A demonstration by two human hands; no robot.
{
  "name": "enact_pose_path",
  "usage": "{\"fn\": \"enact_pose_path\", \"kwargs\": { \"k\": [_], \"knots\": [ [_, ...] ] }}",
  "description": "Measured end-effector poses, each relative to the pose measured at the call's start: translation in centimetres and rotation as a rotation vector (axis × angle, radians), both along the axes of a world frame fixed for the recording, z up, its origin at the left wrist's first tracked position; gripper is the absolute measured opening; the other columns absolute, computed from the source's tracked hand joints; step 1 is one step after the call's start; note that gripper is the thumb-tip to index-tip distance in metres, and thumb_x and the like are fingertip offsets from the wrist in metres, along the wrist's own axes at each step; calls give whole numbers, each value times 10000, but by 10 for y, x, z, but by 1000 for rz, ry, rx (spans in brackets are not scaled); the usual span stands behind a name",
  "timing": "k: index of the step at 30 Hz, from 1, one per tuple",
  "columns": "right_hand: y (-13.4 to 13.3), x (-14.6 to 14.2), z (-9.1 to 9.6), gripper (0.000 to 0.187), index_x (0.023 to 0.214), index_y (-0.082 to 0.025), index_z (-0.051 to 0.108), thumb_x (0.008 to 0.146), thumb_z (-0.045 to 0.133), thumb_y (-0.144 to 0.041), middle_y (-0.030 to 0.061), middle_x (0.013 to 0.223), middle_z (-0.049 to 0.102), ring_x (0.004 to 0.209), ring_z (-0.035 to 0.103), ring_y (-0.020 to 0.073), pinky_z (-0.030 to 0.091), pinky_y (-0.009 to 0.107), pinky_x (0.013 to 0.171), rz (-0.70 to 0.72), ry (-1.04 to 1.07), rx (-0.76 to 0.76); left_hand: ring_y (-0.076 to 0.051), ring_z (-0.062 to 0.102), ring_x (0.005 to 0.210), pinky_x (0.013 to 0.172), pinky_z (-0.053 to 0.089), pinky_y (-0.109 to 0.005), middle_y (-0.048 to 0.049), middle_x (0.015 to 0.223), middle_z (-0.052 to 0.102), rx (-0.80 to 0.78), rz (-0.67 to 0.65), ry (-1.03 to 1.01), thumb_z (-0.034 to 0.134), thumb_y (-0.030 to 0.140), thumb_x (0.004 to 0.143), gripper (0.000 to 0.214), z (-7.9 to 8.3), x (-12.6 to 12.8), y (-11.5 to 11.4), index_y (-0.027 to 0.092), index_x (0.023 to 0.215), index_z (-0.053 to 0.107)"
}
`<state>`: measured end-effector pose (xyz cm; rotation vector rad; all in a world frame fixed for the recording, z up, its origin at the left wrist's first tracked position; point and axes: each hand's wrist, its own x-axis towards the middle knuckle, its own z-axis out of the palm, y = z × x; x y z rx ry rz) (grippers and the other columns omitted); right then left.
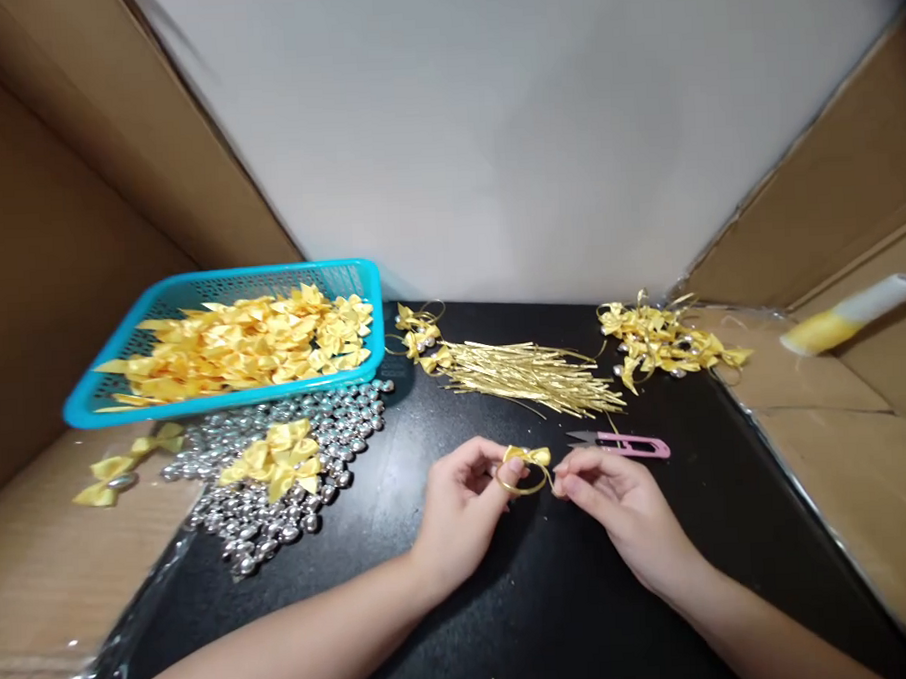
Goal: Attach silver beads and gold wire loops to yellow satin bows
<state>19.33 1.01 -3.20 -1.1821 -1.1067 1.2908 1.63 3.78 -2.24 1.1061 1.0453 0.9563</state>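
My left hand pinches a yellow ribbon bow over the black table. A loop of gold cord hangs from the bow, curving below my left thumb. Close by on the right, my right hand has its thumb and fingertips closed on the loose end of that cord. Just beyond the right hand lies a pair of pink thread snips, blades pointing left. Past both hands spreads a bundle of cut gold cords.
A turquoise basket of yellow bows stands at the back left. Silver beads with several bows on top lie before it. Corded bows are heaped at the back right. Cardboard walls flank the table, and a yellow-white tube is at right.
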Motion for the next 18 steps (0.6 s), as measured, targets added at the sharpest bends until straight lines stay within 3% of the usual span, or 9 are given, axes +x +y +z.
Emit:
{"fn": "enact_pose_path", "kwargs": {
  "k": [5,12,16,18],
  "knots": [
    [2,3,-3,194,737,-206,727,734,756,-398,27,681,679,644,637,140,519,226,626,46,-36,-37,-100,522,573,516,406,-197,-34,701,658,-6,5,-14,698,481,771,350,-8,1,0,139,781,627],
    [7,0,-23,321,768,-185,731,687,770,-493,58,695,691,640,623,173,513,272,612,-38,-1,-55,-96,501,551,503,375,-195,-33,661,629,63,18,30,675,526,779,403,-21,3,2,126,766,630],
    [14,-8,-35,403,705,-187,723,618,785,-576,39,607,651,574,595,159,484,258,539,-153,103,32,-96,490,536,477,350,-186,-28,621,618,152,40,29,685,576,741,449,-34,8,7,130,728,635],
    [18,-13,-37,438,676,-191,720,581,786,-613,38,581,642,544,591,166,479,272,518,-168,103,77,-93,462,486,443,325,-190,-22,578,607,193,113,21,694,632,691,495,-42,10,12,141,684,629]
  ]
}}
